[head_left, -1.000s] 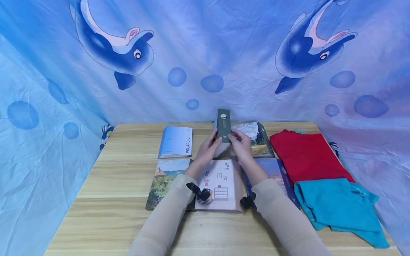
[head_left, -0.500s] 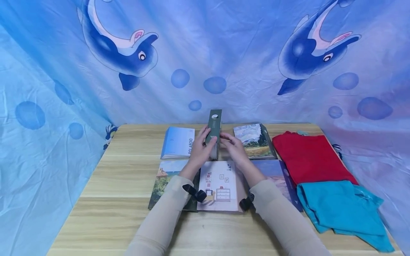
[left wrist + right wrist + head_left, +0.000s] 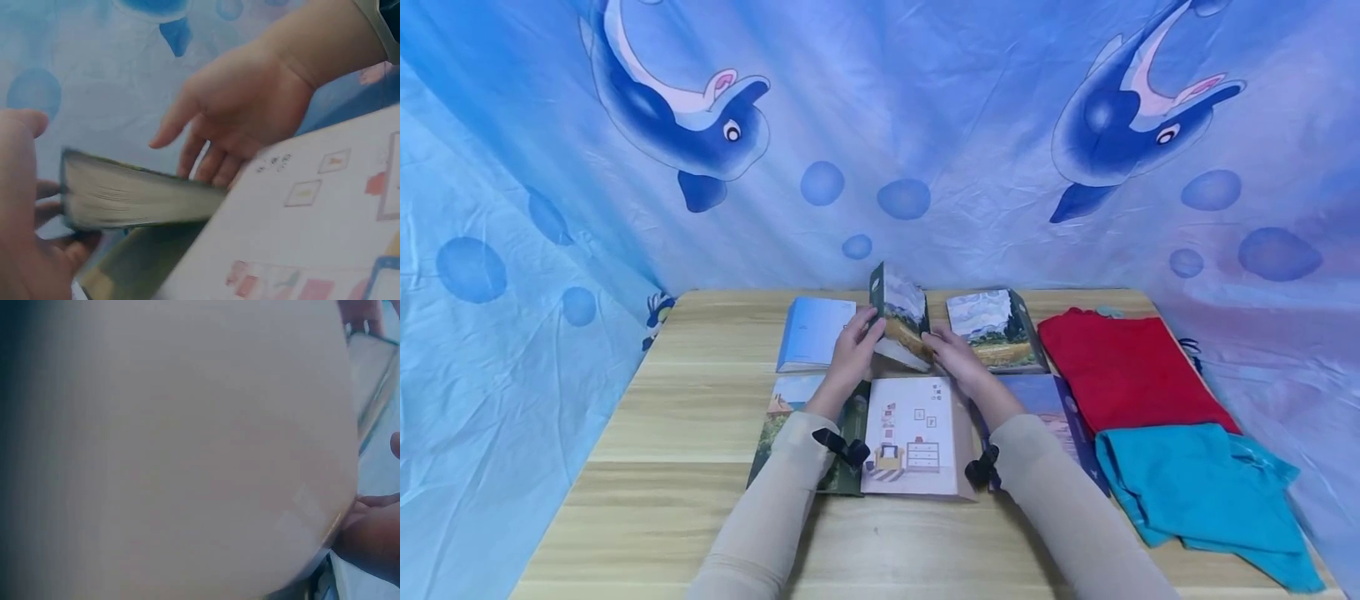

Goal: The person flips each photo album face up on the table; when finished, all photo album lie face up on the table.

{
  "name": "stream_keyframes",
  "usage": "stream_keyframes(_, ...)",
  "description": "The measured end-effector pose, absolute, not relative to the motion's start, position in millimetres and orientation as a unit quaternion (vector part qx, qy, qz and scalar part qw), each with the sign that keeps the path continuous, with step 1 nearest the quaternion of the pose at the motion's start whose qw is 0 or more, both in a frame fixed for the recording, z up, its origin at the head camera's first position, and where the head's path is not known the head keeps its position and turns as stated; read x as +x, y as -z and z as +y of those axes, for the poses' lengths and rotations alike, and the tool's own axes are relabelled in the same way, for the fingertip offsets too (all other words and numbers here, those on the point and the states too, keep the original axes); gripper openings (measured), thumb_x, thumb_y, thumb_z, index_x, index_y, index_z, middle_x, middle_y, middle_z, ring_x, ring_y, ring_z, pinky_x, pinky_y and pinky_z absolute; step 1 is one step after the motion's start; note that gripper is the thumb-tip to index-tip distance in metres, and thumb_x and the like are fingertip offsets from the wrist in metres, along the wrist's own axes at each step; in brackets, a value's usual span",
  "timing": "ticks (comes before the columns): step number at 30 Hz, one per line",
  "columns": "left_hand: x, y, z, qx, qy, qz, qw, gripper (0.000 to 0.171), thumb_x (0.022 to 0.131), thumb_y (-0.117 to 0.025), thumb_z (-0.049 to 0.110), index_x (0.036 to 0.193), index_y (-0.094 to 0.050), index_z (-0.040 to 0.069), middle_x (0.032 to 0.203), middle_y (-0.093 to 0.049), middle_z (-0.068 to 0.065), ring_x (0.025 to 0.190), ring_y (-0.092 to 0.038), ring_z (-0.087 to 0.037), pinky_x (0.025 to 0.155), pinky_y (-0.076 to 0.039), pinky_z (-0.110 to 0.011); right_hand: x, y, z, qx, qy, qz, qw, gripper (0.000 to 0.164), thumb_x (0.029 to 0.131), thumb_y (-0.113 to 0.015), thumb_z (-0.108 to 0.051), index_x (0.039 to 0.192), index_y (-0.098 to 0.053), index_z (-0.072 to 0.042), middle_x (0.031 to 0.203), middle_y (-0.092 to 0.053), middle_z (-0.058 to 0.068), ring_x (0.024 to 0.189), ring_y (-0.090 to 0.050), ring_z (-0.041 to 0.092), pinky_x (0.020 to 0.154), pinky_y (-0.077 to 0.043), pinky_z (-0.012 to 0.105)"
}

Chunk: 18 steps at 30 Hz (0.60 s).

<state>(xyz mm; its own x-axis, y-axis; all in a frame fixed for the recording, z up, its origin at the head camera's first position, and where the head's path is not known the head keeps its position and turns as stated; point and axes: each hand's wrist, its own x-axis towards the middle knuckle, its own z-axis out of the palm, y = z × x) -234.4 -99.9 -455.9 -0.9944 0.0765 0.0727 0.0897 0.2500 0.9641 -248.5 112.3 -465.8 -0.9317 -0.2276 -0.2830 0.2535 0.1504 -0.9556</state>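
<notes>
A thick photo album [image 3: 904,312] with a landscape painting on its cover and a dark green spine stands tilted at the back middle of the table. My left hand [image 3: 853,350] grips it by the spine side. My right hand [image 3: 958,358] has its extended fingers at the album's right edge. The left wrist view shows the block of page edges [image 3: 137,194], with the right hand [image 3: 250,94] open beyond it. Whether the album's lower edge touches the table is unclear. A pale surface [image 3: 206,437], close up, fills most of the right wrist view and hides much of that hand.
Around the hands lie a blue POLAROID album [image 3: 820,329], a matching landscape album [image 3: 1000,333], a garden-picture album [image 3: 782,417], a white one with furniture drawings [image 3: 917,442] and a purple one [image 3: 1037,408]. Red cloth [image 3: 1127,367] and teal cloth [image 3: 1195,483] lie folded at right.
The held album has turned from spine facing me to showing its painted cover. It shifted left, then tilted, and the left hand moved to its spine side.
</notes>
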Motion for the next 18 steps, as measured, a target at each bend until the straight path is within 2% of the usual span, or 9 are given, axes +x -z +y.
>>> stream_keyframes(5, -231.1, 462.5, -102.6, -0.015, 0.572, -0.815, -0.094, 0.088, 0.097, -0.047, 0.07, 0.163, -0.02, 0.019, 0.166, -0.024, -0.01, 0.15, -0.028, -0.033, 0.118, -0.03, -0.055, -237.1, 462.2, 112.1, 0.014, 0.61, 0.774, 0.168, 0.081, 0.103, -0.055, -0.045, 0.164, -0.012, -0.012, 0.169, -0.011, 0.01, 0.154, -0.013, 0.03, 0.124, -0.015, 0.051)
stream_keyframes(10, -231.1, 459.2, -101.3, -0.002, 0.531, -0.839, -0.116, 0.097, 0.094, -0.047, 0.073, 0.164, -0.011, 0.017, 0.169, -0.015, -0.01, 0.153, -0.015, -0.035, 0.12, -0.02, -0.06, -235.9, 463.3, 112.5, -0.002, 0.588, 0.795, 0.148, 0.081, 0.103, -0.054, -0.045, 0.163, -0.014, -0.01, 0.168, -0.016, 0.013, 0.154, -0.015, 0.033, 0.123, -0.013, 0.053)
stream_keyframes(13, -233.6, 458.5, -99.4, -0.001, 0.508, -0.854, -0.114, 0.095, 0.097, -0.049, 0.067, 0.164, -0.009, 0.014, 0.169, -0.013, -0.012, 0.153, -0.013, -0.036, 0.121, -0.018, -0.06, -235.6, 463.6, 113.8, -0.005, 0.581, 0.8, 0.149, 0.079, 0.104, -0.053, -0.044, 0.163, -0.015, -0.007, 0.168, -0.018, 0.015, 0.153, -0.017, 0.034, 0.123, -0.015, 0.054)
stream_keyframes(18, -239.8, 455.9, -99.8, -0.025, 0.487, -0.871, -0.055, 0.086, 0.1, -0.052, 0.056, 0.163, -0.017, 0.009, 0.166, -0.022, -0.016, 0.152, -0.021, -0.037, 0.12, -0.024, -0.058, -232.1, 459.3, 118.1, 0.006, 0.592, 0.791, 0.154, 0.08, 0.103, -0.054, -0.044, 0.162, -0.016, -0.006, 0.166, -0.021, 0.016, 0.152, -0.022, 0.035, 0.122, -0.021, 0.054)
